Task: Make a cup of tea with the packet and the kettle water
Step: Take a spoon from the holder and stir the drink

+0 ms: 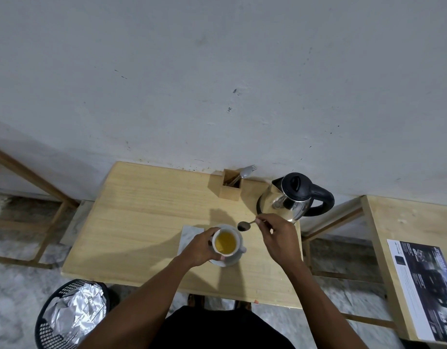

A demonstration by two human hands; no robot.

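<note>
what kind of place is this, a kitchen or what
Probably a makeshift tea corner, not a fitted kitchen: a small pale wooden table against a bare scuffed wall, holding a steel electric kettle and a wooden cutlery box; a black plastic bin on the floor.

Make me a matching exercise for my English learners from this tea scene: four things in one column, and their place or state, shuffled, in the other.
Things
1. cup
2. spoon
3. kettle
4. fork

Place or state
A. stands in the wooden holder by the wall
B. held in the right hand, above the table
C. holds yellow liquid, gripped by the left hand
D. lid shut, at the table's far right corner

Pairs: 1-C, 2-B, 3-D, 4-A
</note>
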